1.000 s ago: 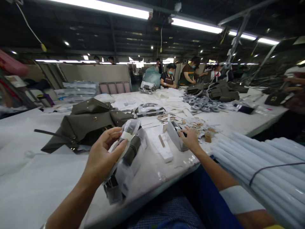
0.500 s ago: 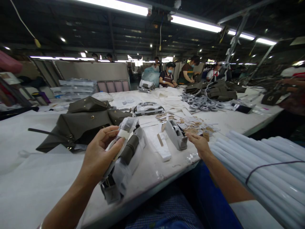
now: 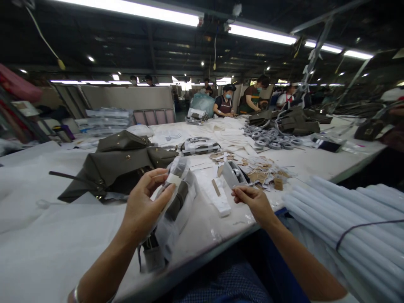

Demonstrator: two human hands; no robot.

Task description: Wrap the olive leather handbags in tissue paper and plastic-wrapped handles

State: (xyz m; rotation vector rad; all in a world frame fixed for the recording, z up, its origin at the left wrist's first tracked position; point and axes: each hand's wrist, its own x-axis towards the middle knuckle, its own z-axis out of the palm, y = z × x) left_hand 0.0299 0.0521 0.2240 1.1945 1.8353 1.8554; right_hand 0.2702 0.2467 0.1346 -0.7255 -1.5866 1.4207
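My left hand [image 3: 150, 202] is closed on a wrapped bundle [image 3: 178, 198], dark olive straps in clear plastic with a pale band round it. The bundle leans at the front of the table, its lower end near the edge. My right hand [image 3: 254, 204] is in front of the grey tape dispenser [image 3: 232, 174], thumb and fingertips pinched together; what they hold, if anything, is too small to make out. Between the hands lies a white paper strip [image 3: 222, 202] with a brown piece on it.
Olive bags [image 3: 116, 168] lie on the left of the white table [image 3: 217, 235]. Brown and white tags [image 3: 265, 172] are scattered behind the dispenser. White tubes [image 3: 353, 219] tied with a cord are at the right. Grey rolls [image 3: 268, 141] and people [image 3: 225, 103] are farther back.
My right hand has come away from the dispenser's end, moving left and towards me, its fingers now pinched. My left hand still holds the bundle. The view has shifted slightly.
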